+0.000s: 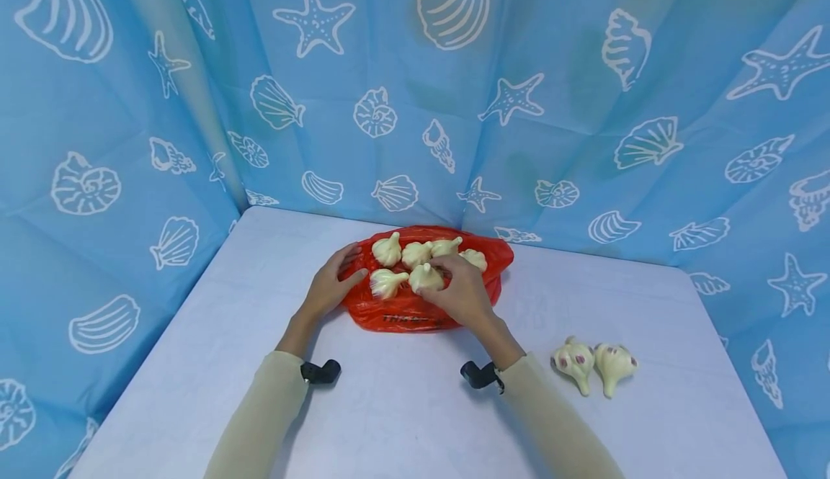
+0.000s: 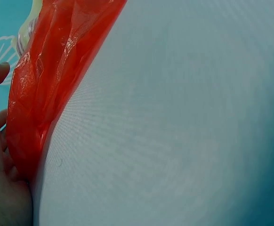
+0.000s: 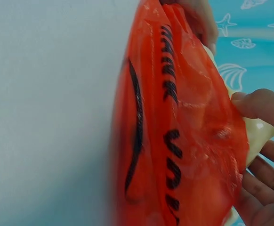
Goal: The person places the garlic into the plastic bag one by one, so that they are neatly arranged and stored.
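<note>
- A blue curtain (image 1: 564,126) printed with white shells and starfish hangs around the far edge and sides, likely to screen off the background.
- The white table (image 1: 389,407) below supports everything.
- The red plastic bag (image 1: 363,313) lies near the table's far edge, its sides slumped low, so the bulbs inside sit exposed and within reach.
- The left hand (image 1: 327,286) rests at the bag's left edge, thumb and fingers spread apart, probably to steady the thin plastic.
- The right hand (image 1: 465,293) reaches over the bag's near edge and pinches one garlic bulb (image 1: 426,279) between thumb and fingers, a hold that suits its rounded body.
- Five other bulbs (image 1: 387,250) show in the bag, crowded together, seemingly gathered by its sides.
- Two purple-marked garlic bulbs (image 1: 595,365) lie outside, at the table's right, side by side, their necks pointing toward the person.
</note>
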### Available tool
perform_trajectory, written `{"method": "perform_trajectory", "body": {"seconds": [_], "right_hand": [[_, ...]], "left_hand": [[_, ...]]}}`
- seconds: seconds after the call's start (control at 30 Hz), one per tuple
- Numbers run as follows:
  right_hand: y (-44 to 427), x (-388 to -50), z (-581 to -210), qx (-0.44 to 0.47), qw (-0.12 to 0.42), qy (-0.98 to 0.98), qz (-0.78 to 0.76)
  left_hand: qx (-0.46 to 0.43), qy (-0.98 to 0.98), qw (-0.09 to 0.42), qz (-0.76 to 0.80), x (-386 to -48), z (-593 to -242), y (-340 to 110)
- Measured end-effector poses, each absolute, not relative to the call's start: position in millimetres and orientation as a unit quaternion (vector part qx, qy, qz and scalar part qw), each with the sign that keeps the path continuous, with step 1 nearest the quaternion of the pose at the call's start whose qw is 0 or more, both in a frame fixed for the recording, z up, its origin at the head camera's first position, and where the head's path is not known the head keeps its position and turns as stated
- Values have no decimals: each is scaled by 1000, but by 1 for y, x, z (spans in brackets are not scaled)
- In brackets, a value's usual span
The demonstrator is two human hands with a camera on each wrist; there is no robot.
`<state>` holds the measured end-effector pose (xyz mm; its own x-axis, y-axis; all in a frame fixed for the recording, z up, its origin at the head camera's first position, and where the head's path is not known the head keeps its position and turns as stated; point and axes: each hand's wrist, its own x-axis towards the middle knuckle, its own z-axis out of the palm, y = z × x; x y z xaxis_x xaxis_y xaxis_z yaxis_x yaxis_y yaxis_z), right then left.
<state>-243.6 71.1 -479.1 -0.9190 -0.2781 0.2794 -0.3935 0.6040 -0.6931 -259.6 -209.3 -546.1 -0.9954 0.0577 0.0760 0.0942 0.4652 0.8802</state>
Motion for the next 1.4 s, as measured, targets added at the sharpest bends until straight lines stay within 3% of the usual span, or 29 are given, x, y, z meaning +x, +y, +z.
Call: {"method": "perform_trajectory", "body": {"seconds": [1.4], "right_hand": [[46, -249, -512, 167, 57, -877, 446]], "left_hand": [[-54, -852, 31, -519, -260, -548, -211]]}}
